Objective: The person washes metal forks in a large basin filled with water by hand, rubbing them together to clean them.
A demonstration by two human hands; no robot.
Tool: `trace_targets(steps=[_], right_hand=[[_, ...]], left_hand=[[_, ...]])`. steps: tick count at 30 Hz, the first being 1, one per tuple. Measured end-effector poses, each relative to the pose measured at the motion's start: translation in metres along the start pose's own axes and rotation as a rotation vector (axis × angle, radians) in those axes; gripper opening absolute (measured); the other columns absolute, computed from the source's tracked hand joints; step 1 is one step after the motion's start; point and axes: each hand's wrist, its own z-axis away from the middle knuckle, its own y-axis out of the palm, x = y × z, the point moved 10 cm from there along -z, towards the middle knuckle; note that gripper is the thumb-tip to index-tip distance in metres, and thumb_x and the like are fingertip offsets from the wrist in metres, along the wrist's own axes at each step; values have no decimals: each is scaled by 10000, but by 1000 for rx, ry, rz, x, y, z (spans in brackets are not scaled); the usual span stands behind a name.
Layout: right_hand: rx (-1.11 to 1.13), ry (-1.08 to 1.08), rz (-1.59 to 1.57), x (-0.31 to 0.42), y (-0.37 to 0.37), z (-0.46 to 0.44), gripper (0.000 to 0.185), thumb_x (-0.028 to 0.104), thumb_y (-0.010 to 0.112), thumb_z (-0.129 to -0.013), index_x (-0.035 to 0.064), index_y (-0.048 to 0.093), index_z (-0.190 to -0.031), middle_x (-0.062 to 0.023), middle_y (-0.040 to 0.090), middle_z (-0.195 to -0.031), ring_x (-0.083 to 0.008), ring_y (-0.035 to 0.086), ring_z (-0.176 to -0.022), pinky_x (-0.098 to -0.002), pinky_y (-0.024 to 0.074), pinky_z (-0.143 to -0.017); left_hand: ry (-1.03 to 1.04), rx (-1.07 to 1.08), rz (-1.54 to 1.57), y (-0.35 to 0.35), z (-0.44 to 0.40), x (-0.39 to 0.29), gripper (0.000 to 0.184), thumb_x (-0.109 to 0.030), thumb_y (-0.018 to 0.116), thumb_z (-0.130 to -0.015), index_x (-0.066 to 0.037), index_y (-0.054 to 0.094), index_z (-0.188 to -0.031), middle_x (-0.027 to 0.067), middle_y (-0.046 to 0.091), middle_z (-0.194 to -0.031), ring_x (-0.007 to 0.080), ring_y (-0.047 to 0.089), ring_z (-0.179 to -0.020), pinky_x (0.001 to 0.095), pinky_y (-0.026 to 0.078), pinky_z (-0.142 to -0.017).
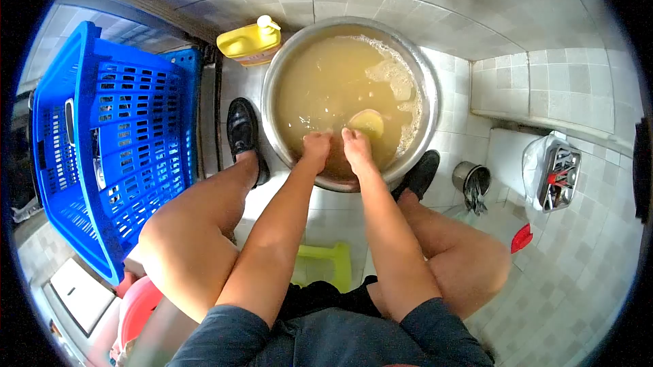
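Note:
Murky brownish water with foam at its right side fills a large round metal basin (269,105) on the floor. Both my hands are at the near part of the basin, fingers dipping into the water. My left hand (317,146) is left of centre, its fingertips hidden under the surface. Close by on the right is my right hand (355,144), its fingers also partly hidden by the murky water. A round yellowish thing (367,122), perhaps a sponge or bowl, lies partly submerged just beyond my right hand. What either hand holds cannot be made out.
A blue plastic crate (139,122) stands at the left. Behind the basin's left side is a yellow pump bottle (249,42). To the right are a metal pot (471,175) with utensils, a cutlery tray (562,178) and a red object (522,238). A green stool (340,265) is beneath me.

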Motion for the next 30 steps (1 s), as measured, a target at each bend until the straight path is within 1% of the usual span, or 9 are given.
trace_targets(steps=[1,2,3,6,8,13,21,25,30], right_hand=[[-2,6,-169,-9,6,-8,356,324,563,-958,-23,630,-921,-77,643,-794,-251,592,-579,-384,489,-569],[-36,-44,-211,-23,13,-22,293,273,557,-967,-12,622,-954,-75,617,-775,-219,556,-520,-371,457,-465],[-41,-36,-221,-12,8,-20,293,273,557,-967,-12,622,-954,-75,617,-775,-219,556,-520,-371,457,-465],[133,301,-627,10,7,-3,187,200,534,-988,26,591,-1024,-44,542,-671,-135,484,-456,-285,306,-276],[138,303,-731,17,3,-4,147,186,537,-986,48,586,-1002,-54,579,-708,-142,502,-471,-271,329,-310],[176,266,-767,21,2,-11,145,201,563,-979,58,584,-990,-73,610,-759,-156,546,-516,-269,389,-380],[-77,230,-617,14,-32,-24,365,385,500,-1003,30,565,-955,-88,621,-719,-176,623,-556,-290,474,-428],[-26,167,-589,26,-34,-33,291,291,470,-1025,19,565,-983,-79,630,-723,-158,614,-545,-262,481,-442],[82,68,-623,39,-36,-35,246,216,486,-1014,25,575,-1141,-106,701,-965,-179,676,-687,-275,507,-531]], left_hand=[[67,-28,-62,-1,-1,-3,202,-188,619,-906,-60,636,-750,44,573,-611,136,478,-450,300,357,-404],[65,-27,-74,-1,7,-11,202,-188,619,-906,-60,636,-750,44,573,-611,136,478,-450,300,357,-404],[52,114,-195,14,22,-24,225,-222,589,-935,-67,640,-781,40,588,-634,129,483,-454,290,357,-401],[-10,299,-211,35,37,-16,273,-283,526,-986,-76,649,-858,34,619,-678,117,496,-464,269,366,-401],[-48,376,-69,41,38,-10,289,-306,477,-1021,-82,653,-968,32,670,-756,104,528,-487,250,400,-412],[-63,331,68,38,40,-14,227,-231,498,-1012,-76,659,-976,27,701,-867,110,561,-507,249,415,-404],[14,322,-58,33,51,-26,186,-227,607,-946,-75,687,-876,-36,558,-616,59,363,-402,235,266,-359],[-40,306,-79,28,46,-22,168,-225,606,-940,-74,665,-893,-21,581,-654,62,375,-414,234,275,-365],[-94,302,9,23,47,-18,155,-227,595,-942,-74,617,-951,3,620,-747,75,382,-438,246,279,-377]])
